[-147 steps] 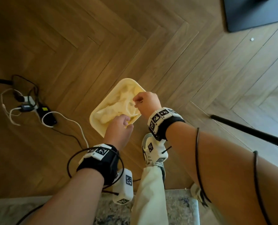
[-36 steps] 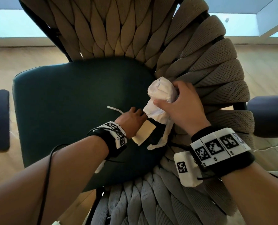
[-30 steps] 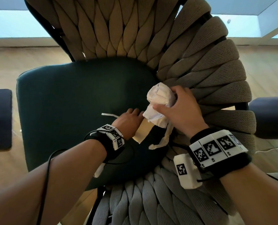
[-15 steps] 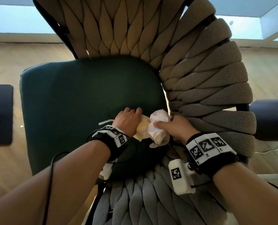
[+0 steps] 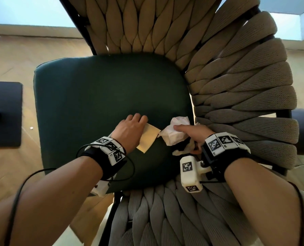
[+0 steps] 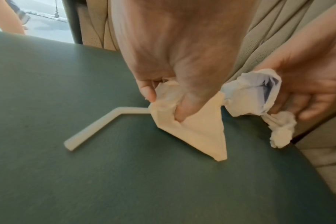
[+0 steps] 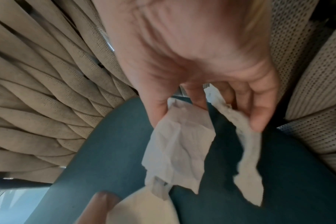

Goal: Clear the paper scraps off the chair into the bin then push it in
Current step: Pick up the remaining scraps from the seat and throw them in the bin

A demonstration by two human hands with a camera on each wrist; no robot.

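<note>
The left hand (image 6: 175, 84) pinched a folded cream scrap (image 6: 194, 133) while the right hand (image 7: 201, 84) clutched crumpled white scraps (image 7: 178, 151), light, soft and likely tear-prone, best bunched whole.

From the head view, the left hand (image 5: 129, 132) covers the upper edge of the flat cream paper square (image 5: 147, 140) on the dark green seat cushion (image 5: 94, 96), and the bent white paper strip (image 6: 98, 125) beside that square is hidden entirely. The right hand (image 5: 192, 137) hides part of the crumpled white tissue (image 5: 174, 134) it grips near the cushion's right edge. The woven beige rope chair back (image 5: 236, 82) is cut off at the top edge. A dark flat object (image 5: 3, 114) left of the cushion is cropped, its identity unclear. The right wrist view is motion-blurred.
</note>
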